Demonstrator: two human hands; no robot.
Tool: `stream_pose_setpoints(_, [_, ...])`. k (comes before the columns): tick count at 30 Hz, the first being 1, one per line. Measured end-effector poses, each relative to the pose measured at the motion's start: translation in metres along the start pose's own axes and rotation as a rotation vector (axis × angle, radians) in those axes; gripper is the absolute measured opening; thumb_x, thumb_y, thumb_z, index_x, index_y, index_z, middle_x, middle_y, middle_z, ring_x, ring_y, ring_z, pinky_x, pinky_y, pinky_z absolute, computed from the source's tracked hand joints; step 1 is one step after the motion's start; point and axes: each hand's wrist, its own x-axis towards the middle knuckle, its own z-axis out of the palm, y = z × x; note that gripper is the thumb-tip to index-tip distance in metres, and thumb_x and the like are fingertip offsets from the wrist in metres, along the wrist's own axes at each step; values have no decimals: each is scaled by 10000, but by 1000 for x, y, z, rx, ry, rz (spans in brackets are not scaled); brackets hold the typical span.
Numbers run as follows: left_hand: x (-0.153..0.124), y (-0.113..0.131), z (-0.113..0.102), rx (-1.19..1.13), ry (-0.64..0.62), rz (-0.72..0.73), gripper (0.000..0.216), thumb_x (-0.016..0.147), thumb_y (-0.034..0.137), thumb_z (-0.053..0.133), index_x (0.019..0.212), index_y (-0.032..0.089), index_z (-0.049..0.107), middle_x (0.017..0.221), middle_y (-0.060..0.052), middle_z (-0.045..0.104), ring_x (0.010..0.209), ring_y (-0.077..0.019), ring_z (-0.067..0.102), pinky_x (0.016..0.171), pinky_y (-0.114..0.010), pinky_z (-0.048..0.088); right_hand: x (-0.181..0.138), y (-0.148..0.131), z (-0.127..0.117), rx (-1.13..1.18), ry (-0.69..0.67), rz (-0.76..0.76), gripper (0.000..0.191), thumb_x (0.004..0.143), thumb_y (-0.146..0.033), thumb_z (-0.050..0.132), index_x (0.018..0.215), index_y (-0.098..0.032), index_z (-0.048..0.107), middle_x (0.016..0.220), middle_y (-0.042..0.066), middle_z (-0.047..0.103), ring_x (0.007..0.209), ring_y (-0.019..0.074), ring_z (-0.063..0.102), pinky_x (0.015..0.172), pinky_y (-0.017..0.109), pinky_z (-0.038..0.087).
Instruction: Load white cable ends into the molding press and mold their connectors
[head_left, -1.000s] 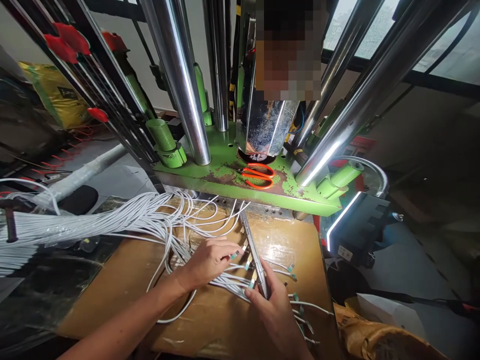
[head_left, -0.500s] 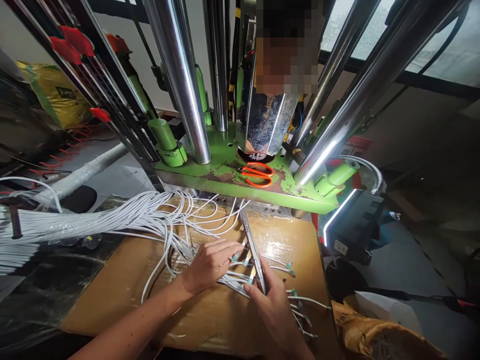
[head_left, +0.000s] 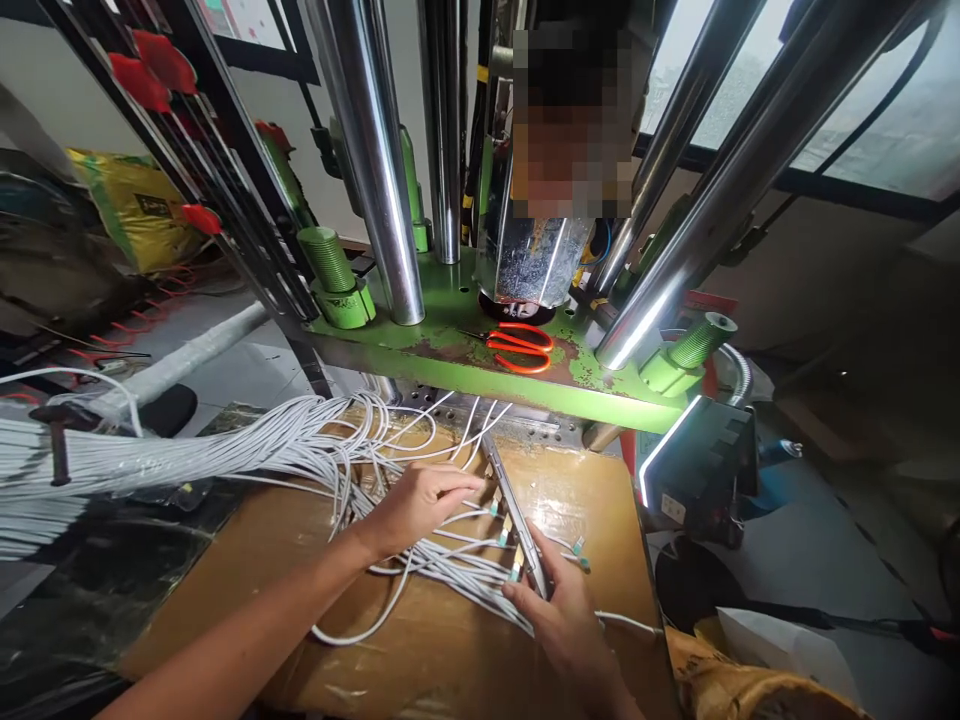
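A long metal strip (head_left: 514,515) lies slantwise on a brown board (head_left: 600,500), with several white cables (head_left: 420,545) plugged along its left side by their green-tipped connectors. My right hand (head_left: 566,620) grips the near end of the strip between thumb and fingers. My left hand (head_left: 420,505) rests on the cables just left of the strip, its fingers pinching one cable's end near the strip. A thick bundle of white cables (head_left: 150,455) runs off to the left.
A green press base (head_left: 450,345) with chrome columns (head_left: 375,170) rises just behind the board. Orange scissors (head_left: 517,350) lie on it. A lit black box (head_left: 697,460) stands at the right. A person is partly visible behind the machine. A yellow sack (head_left: 750,680) sits at the lower right.
My left hand has shifted slightly along the strip while working a cable end. My right hand keeps its hold on the strip's near end. The view has tilted a little.
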Motion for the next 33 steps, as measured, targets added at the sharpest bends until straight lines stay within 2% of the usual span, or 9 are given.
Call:
stream_pose_setpoints(4, [6, -13, 6, 96, -54, 144, 212, 901, 108, 545, 956, 170, 740, 918, -31, 755, 837, -156, 692, 777, -253, 525, 0, 3, 1, 19, -14, 17, 761, 729, -273, 634, 1434, -127, 390, 874, 27, 668, 737, 165, 541, 656, 261, 448])
stream_pose_setpoints(14, [2, -18, 17, 112, -34, 83, 252, 909, 97, 494, 1008, 151, 719, 957, -48, 738, 898, -160, 667, 822, -258, 507, 7, 11, 1, -129, -8, 36, 768, 740, -269, 583, 1457, -125, 348, 798, 13, 671, 696, 177, 570, 663, 287, 461])
stream_pose_setpoints(19, [28, -1, 9, 260, -191, -80, 218, 871, 154, 553, 931, 221, 752, 926, -15, 746, 875, -185, 669, 833, -298, 501, -4, 9, -5, -477, 32, -62, 709, 769, -243, 552, 1449, -151, 373, 1311, 126, 615, 1171, 261, 583, 988, 358, 474])
stream_pose_setpoints(21, [44, 3, 5, 412, -68, -143, 284, 830, 210, 633, 1103, 230, 710, 1109, -54, 709, 1031, -236, 637, 960, -364, 465, -9, 8, -12, -720, 85, -110, 660, 756, -246, 590, 1402, -215, 458, 1309, 120, 612, 1162, 288, 595, 956, 397, 513])
stream_pose_setpoints(23, [56, 1, 6, 568, 112, -219, 610, 761, 262, 721, 1346, 225, 551, 1373, -121, 548, 1252, -319, 504, 1090, -477, 358, -4, 1, -21, -946, 142, -189, 594, 723, -302, 673, 1307, -292, 561, 1209, 98, 657, 1080, 310, 629, 852, 418, 562])
stream_pose_setpoints(25, [62, -6, 11, 653, 181, -293, 840, 709, 328, 774, 1457, 223, 406, 1518, -162, 355, 1354, -375, 378, 1117, -557, 295, 19, -17, -29, -1050, 220, -333, 535, 731, -377, 696, 1251, -297, 599, 1221, 93, 654, 1105, 313, 615, 859, 418, 563])
stream_pose_setpoints(27, [61, -16, 19, 674, 202, -337, 854, 740, 397, 747, 1481, 220, 360, 1550, -165, 287, 1354, -374, 378, 1096, -548, 329, 62, -46, -32, -1045, 343, -479, 507, 824, -408, 600, 1289, -210, 565, 1301, 137, 617, 1168, 309, 586, 944, 431, 524])
stream_pose_setpoints(30, [55, -28, 28, 702, 268, -365, 718, 841, 429, 637, 1474, 217, 373, 1489, -141, 401, 1258, -328, 482, 1050, -486, 395, 145, -95, -22, -996, 511, -570, 443, 901, -373, 489, 1208, -73, 600, 1222, 228, 644, 1160, 340, 583, 995, 494, 457])
stream_pose_setpoints(33, [51, -35, 30, 740, 297, -367, 656, 860, 368, 611, 1461, 206, 400, 1375, -137, 518, 1157, -313, 540, 989, -467, 435, 207, -127, 2, -959, 474, -612, 322, 918, -349, 490, 1090, -129, 651, 1063, 142, 712, 1023, 256, 643, 941, 459, 479])
